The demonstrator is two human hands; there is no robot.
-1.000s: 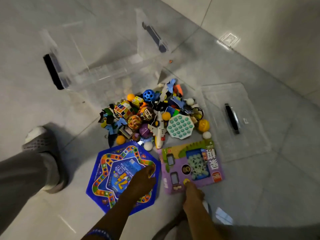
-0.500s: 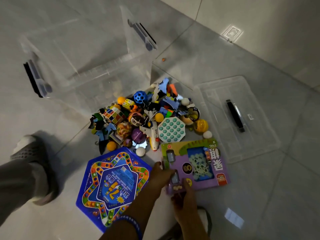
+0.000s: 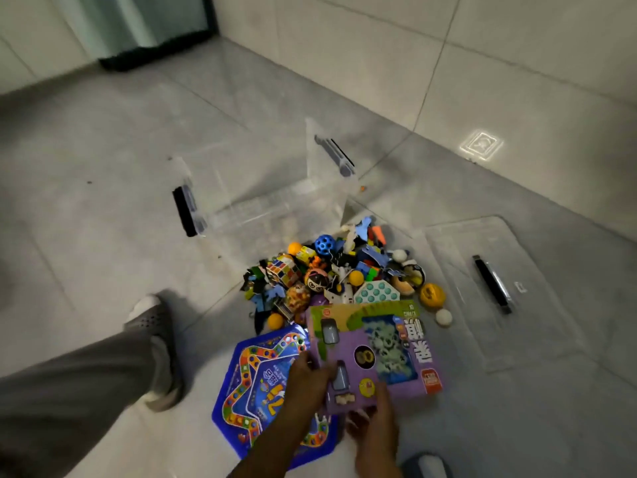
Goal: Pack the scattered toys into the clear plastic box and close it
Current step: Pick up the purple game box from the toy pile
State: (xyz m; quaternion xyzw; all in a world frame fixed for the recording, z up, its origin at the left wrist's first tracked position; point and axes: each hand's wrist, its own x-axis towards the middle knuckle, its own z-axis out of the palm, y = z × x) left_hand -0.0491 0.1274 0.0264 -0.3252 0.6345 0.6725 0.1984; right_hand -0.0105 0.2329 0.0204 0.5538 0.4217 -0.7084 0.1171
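Both hands pinch the purple toy box [image 3: 375,353] at its near edge — left hand [image 3: 305,382], right hand [image 3: 374,419]. The clear plastic box [image 3: 262,188] lies straight ahead beyond the toy pile [image 3: 331,274], its lid [image 3: 510,288] apart to the right.

L hand [image 3: 306,381] + R hand [image 3: 375,422] both clamped on box edge.

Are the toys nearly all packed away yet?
Not yet. The clear box looks empty and the toy pile sits on the floor. Both hands, left and right, grip the purple toy pack. The blue game board and lid wait.
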